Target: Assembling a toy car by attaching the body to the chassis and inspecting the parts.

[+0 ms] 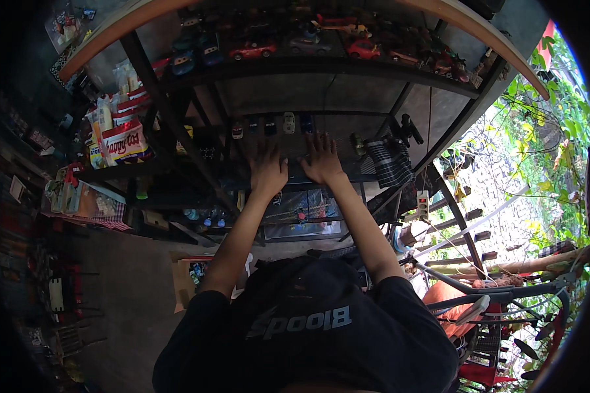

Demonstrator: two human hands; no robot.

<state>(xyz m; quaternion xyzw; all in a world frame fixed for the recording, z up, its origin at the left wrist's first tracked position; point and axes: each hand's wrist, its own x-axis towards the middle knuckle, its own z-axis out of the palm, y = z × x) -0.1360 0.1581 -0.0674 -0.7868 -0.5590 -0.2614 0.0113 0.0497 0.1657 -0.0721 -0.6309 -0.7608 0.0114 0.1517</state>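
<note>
Both of my arms reach forward onto a dark shelf (236,171). My left hand (267,171) lies palm down on it, fingers stretched toward the back. Beside it, a little to the right, my right hand (322,162) also rests flat with its fingers spread. Neither hand grips anything. Just beyond my fingertips stand several small toy cars in a row. A white and red toy car (237,130) is at the left end, a white toy car (288,122) is right of the middle, and a dark blue toy car (306,123) is closest to my right fingers.
An upper shelf (269,68) carries many larger toy cars, including a red toy car (252,50). Snack packets (123,141) fill a rack at left. A checkered cloth (388,160) hangs at right, near a power strip (423,204). Behind my left arm sits a cardboard box (182,281).
</note>
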